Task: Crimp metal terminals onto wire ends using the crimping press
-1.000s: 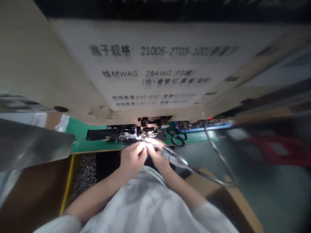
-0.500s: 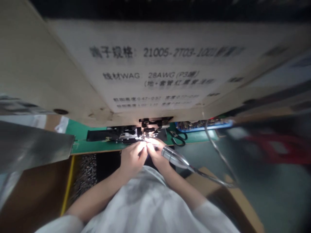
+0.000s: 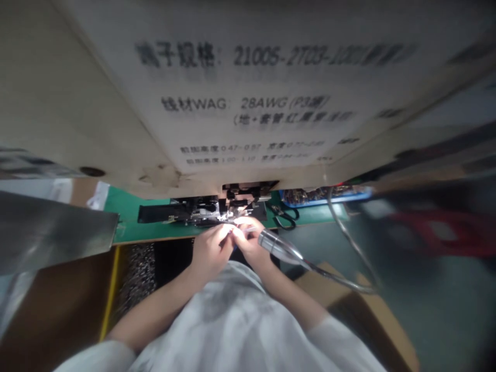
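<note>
Hands (image 3: 212, 256) under printed cardboard sign (image 3: 240, 103)

**Free room and obstacles around the hands.** The left hand (image 3: 210, 255) and right hand (image 3: 251, 242) lie close together just before the terminal crimping press (image 3: 228, 209), which blocks forward passage; a cardboard spec sheet (image 3: 240, 103) spans the view above it. A metal lamp head (image 3: 276, 245) stands just beside the right hand, scissors (image 3: 284, 217) beyond it. Leftward, passage runs over the green mat (image 3: 126, 217) toward a steel sheet (image 3: 50, 230).
</note>
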